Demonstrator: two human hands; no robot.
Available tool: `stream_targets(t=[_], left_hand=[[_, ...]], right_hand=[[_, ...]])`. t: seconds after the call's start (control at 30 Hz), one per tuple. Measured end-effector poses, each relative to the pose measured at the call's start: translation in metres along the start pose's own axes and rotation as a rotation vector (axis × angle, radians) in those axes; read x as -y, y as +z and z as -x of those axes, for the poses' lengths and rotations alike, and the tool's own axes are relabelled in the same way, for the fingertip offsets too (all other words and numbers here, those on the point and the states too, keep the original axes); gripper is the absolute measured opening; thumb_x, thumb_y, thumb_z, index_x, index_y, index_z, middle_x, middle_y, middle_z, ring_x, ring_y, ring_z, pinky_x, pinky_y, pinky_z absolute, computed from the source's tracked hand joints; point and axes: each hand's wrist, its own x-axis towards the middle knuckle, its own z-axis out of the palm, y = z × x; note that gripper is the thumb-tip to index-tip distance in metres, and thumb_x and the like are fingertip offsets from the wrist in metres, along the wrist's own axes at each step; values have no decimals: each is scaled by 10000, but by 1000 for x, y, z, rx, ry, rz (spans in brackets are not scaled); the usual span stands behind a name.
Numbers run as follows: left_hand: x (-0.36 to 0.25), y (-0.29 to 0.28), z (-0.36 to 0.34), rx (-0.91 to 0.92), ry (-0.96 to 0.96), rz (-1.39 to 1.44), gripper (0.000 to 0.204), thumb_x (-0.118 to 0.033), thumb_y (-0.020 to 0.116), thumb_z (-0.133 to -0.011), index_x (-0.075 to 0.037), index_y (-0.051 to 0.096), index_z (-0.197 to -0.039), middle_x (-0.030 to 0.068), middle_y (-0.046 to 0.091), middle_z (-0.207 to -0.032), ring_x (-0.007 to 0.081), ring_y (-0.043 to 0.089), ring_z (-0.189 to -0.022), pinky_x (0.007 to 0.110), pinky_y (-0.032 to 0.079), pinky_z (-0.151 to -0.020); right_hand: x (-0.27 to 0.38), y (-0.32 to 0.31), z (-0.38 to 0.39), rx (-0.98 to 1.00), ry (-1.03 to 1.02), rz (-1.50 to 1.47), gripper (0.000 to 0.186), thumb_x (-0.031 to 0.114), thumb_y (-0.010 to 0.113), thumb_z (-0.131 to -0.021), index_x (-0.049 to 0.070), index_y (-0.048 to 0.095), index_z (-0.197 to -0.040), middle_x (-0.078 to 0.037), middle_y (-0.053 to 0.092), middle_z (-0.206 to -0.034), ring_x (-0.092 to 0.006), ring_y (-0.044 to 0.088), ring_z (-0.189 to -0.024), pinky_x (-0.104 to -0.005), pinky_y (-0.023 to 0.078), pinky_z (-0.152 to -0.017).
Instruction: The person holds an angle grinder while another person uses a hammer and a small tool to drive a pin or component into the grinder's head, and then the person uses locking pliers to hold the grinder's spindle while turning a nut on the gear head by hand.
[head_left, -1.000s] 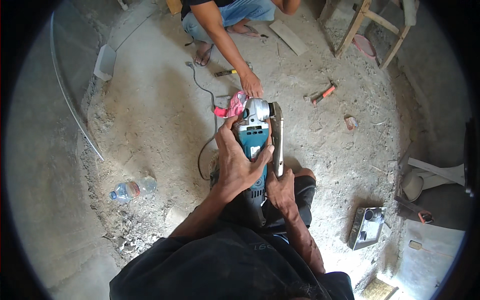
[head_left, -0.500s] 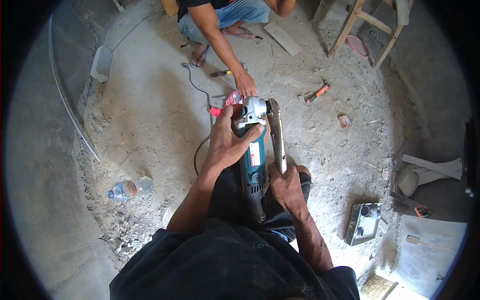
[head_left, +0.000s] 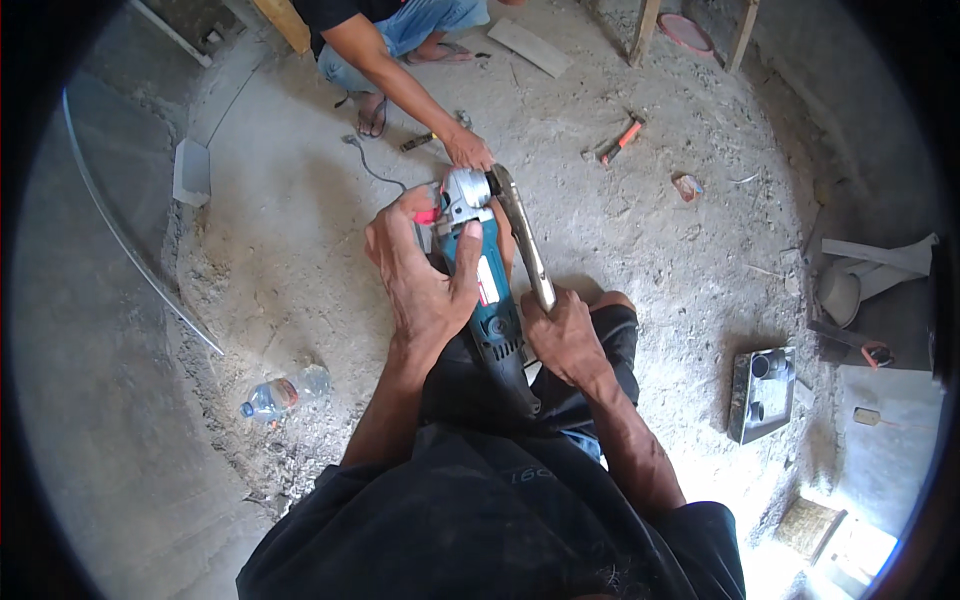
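Note:
A teal angle grinder [head_left: 496, 325] with a silver gear head points away from me above my lap. My left hand [head_left: 425, 285] grips it near the head, thumb along the top and fingers bent at its left side. My right hand [head_left: 567, 335] is closed round the near end of a long silver metal tool [head_left: 525, 235], which looks like locking pliers. The tool's far end meets the grinder's spindle on the right of the head; the exact contact is too small to tell. A co-worker's hand [head_left: 467, 150] is just beyond the grinder head.
A hammer with a red handle [head_left: 622, 140] lies ahead to the right, a board [head_left: 530, 48] farther off. A plastic bottle [head_left: 285, 393] lies at left. On the right are a tray with dark round pieces [head_left: 763, 395] and a saw [head_left: 850, 343]. A power cord [head_left: 372, 167] runs behind the grinder.
The grinder and silver tool have shifted left and tilted, with both hands still on them. My left-hand fingers have moved and show more at the head's left side. The view has shifted too.

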Motion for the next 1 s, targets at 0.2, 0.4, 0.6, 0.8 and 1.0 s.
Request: stream_targets(t=[0.2,0.4,0.6,0.8,1.0], left_hand=[[-25,1,5,79,130,209,275,-177,731,-878,-13,629,-1074,107,630,-906,220,621,-816,346,493,-712],[-32,-6,23,121,-73,337,262,-205,734,-882,-36,634,-1056,94,629,-907,229,598,-809,348,484,-718],[-5,6,30,-113,10,76,462,-324,704,-896,-31,551,-1219,106,614,-987,258,545,-944,400,420,-911],[19,18,9,-2,-528,446,673,-540,617,-916,39,512,-1242,216,621,-1097,302,605,-1007,419,456,-925],[28,20,5,166,-379,245,781,-532,790,-737,80,593,-1181,245,653,-1103,359,655,-1002,447,499,-917]], right_hand=[[6,-3,-1,-13,115,-113,262,192,537,-913,-55,594,-847,-339,605,-780,-546,592,-858,-555,487,-693],[4,-4,-4,43,202,-175,271,197,515,-922,-51,611,-874,-329,608,-768,-510,629,-835,-524,480,-722],[-13,-1,-4,58,390,-397,299,252,555,-924,-23,629,-833,-80,560,-636,-152,547,-568,-324,433,-549],[-9,-1,-3,52,375,-314,315,272,576,-910,-22,631,-811,-51,566,-611,-168,540,-547,-332,426,-539],[-3,-5,-3,125,306,-165,262,211,499,-912,-20,617,-868,-228,608,-749,-386,594,-729,-462,461,-656]])
